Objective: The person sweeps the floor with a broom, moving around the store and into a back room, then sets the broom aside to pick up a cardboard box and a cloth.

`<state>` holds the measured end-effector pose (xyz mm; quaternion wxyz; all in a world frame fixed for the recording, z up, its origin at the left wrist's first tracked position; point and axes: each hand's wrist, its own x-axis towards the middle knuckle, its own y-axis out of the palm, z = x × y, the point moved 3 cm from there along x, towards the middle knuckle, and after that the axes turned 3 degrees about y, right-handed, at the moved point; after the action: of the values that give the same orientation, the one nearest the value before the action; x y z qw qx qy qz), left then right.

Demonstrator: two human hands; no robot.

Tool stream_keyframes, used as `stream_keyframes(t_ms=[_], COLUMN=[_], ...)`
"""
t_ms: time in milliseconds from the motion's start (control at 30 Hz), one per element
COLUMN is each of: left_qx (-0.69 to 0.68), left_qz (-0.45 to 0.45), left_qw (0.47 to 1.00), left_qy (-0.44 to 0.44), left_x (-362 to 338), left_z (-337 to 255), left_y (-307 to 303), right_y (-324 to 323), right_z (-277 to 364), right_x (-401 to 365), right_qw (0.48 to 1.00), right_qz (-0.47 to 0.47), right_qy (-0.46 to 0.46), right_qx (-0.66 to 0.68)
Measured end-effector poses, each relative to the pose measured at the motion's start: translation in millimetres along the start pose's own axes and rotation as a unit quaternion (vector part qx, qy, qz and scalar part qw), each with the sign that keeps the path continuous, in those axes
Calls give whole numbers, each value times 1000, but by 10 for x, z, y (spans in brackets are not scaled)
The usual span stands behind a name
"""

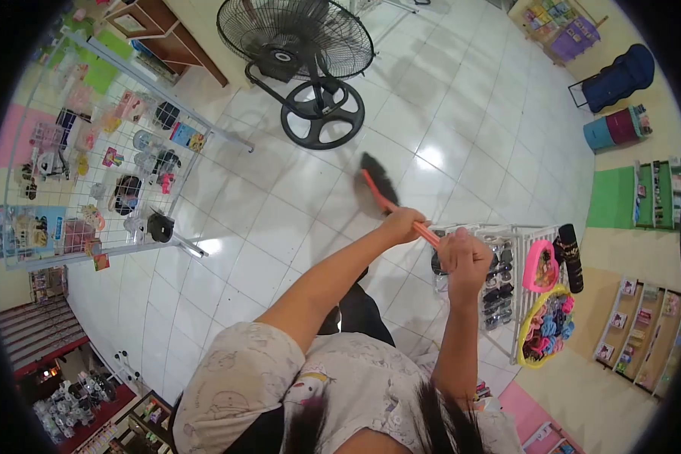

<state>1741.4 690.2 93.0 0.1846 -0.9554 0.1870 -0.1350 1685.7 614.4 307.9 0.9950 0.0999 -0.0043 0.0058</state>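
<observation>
A broom (382, 185) with dark bristles and an orange-red handle slants across the middle of the head view, its bristle end pointing away from me over the white tiles. My left hand (402, 226) is closed around the handle just behind the bristle head. Further up, near the handle's end, my right hand (464, 253) is wrapped around it in a fist. The bristles appear close over the floor (280, 219).
A black stand fan (321, 110) is ahead. Left stands a wire grid rack (197, 125) hung with small accessories. Close on my right is a white rack (516, 303) of sunglasses, with a pink heart-shaped basket (528, 276) and a yellow-rimmed basket (523, 337). Wall shelves (643, 333) line the far right.
</observation>
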Motion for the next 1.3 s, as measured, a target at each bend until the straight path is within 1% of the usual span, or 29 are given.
stream_keyframes(t_ms=[67, 167, 200, 233, 267, 300, 333, 400, 500, 567, 600, 633, 667, 700, 733, 767, 800, 833, 867, 933, 967, 1000, 1067, 1133, 1167, 1200, 1267, 1300], left_qx=[67, 85, 82, 112, 143, 159, 174, 253, 271, 252, 243, 211, 179, 148, 124, 98, 93, 67, 40, 2, -19, -19, -21, -26, -30, -19, 11, -2], left_qz=[-22, -49, -56, -51, -45, -38, -30, 50, 146, 156, 160, 167, 173, 189, 173, 202, 225, 211, 196, 158, 137, 91, 2, 0, 3, 10, 14, -4], left_qw=[997, 992, 990, 985, 978, 973, 966, 926, 879, 895, 902, 917, 931, 936, 957, 962, 965, 973, 979, 987, 989, 993, 994, 998, 999, 1000, 1000, 1000], left_qy=[-15, -75, -101, -122, -142, -165, -187, -276, -365, -335, -318, -294, -268, -259, -194, -153, -96, -61, -26, 32, 59, 77, 105, 54, 24, 13, -8, 2], left_x=[-98, -448, -609, -821, -1072, -1314, -1548, -1937, -1776, -1434, -1182, -869, -486, -43, 309, 689, 1010, 1286, 1537, 1999, 2173, 2326, 2645, 2765, 2713, 2636, 2559, 2456], left_z=[10, 211, 270, 459, 712, 900, 1061, 1349, 1128, 1052, 998, 860, 623, 219, 46, -276, -438, -609, -726, -610, -459, -212, 370, 740, 882, 885, 757, 735], left_y=[-264, -561, -683, -735, -760, -803, -841, -892, -1005, -866, -759, -650, -561, -555, -406, -355, -212, -132, -68, 132, 194, 216, 216, 136, 108, 4, -438, -599], right_y=[60, 176, 236, 299, 368, 431, 470, 495, 283, -25, -158, -339, -568, -669, -761, -945, -906, -897, -932, -893, -929, -989, -738, -611, -561, -489, -279, -153], right_z=[2, -170, -388, -624, -871, -1129, -1381, -1771, -1935, -1693, -1373, -1084, -785, -343, 123, 425, 798, 1059, 1183, 1167, 976, 689, 42, -161, -170, -135, -23, 73], right_x=[189, 435, 487, 519, 525, 488, 446, 391, 404, 598, 756, 898, 1041, 1139, 1195, 1220, 1237, 1235, 1250, 1356, 1446, 1588, 2011, 2256, 2363, 2484, 2619, 2676], right_qw=[999, 989, 985, 980, 975, 972, 967, 958, 962, 972, 978, 983, 986, 983, 982, 978, 968, 967, 963, 967, 972, 973, 969, 977, 981, 984, 993, 996], right_qz=[15, 33, 38, 44, 50, 50, 58, 73, 0, -62, -67, -86, -82, -140, -181, -205, -249, -242, -235, -191, -166, -139, -127, -143, -129, -114, -76, -55], right_qy=[27, 87, 108, 128, 165, 206, 222, 249, 263, 218, 192, 155, 112, 86, 49, 37, -21, -73, -121, -168, -152, -135, -85, 3, 11, 18, 30, 33], right_qx=[37, 112, 128, 144, 139, 106, 111, 122, 77, 65, 37, 57, 90, 81, 13, 10, 22, 27, 45, -8, -68, -127, -192, -156, -145, -133, -89, -61])
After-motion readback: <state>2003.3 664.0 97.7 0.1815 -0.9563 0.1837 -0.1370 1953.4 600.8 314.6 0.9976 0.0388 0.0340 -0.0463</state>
